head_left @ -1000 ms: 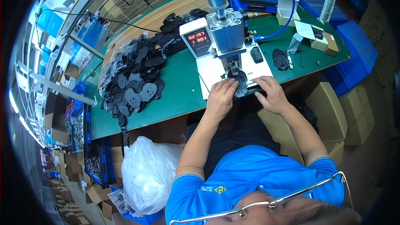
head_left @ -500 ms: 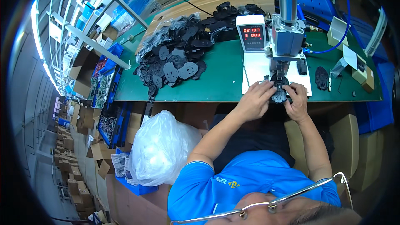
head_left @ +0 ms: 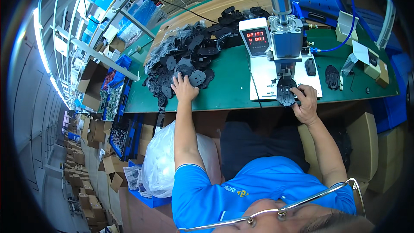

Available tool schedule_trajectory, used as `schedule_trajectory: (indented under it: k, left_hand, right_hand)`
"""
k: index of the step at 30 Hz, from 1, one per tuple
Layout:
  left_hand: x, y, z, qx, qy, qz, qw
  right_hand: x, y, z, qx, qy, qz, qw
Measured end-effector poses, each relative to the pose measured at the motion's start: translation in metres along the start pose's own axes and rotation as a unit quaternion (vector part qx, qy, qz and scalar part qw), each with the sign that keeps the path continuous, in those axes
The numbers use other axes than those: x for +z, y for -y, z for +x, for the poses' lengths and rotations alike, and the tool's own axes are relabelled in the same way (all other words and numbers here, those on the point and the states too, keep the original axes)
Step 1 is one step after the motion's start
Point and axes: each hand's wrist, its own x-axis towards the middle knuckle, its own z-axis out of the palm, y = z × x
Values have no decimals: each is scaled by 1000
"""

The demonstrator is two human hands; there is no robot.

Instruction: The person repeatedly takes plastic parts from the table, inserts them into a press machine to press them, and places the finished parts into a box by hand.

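Gripping flat black plate (head_left: 286, 91), left hand (head_left: 184, 89) on pile (head_left: 185, 58)

Red-digit counter screen (head_left: 256, 39) beside press (head_left: 286, 39)

A flat black plastic plate (head_left: 286, 91), rounded in outline and pierced with small holes, lies on the white base of the press, directly under the ram. Its near edge reaches the front of the base, where the right hand (head_left: 307, 103) holds it from the right side, fingers curled over its rim.

Off to the left, a big loose heap of the same black plates (head_left: 189, 56) spreads over the green bench top, pieces overlapping at all angles. One plate at the heap's near edge (head_left: 196, 77) lies flat, its pale holes showing, and the left hand (head_left: 184, 89) rests spread on the heap just beside it.
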Motion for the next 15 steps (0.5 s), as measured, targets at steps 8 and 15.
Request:
schedule_trajectory:
  k: [8, 15]
  left_hand:
    - [10, -14, -30, 209, -128, -86, 966]
    - [-19, -87, -124, 322, -71, -190, 925]
  right_hand:
    - [0, 3, 1, -1, 10, 3, 1000]
    - [0, 2, 0, 7, 17, -11, 1000]
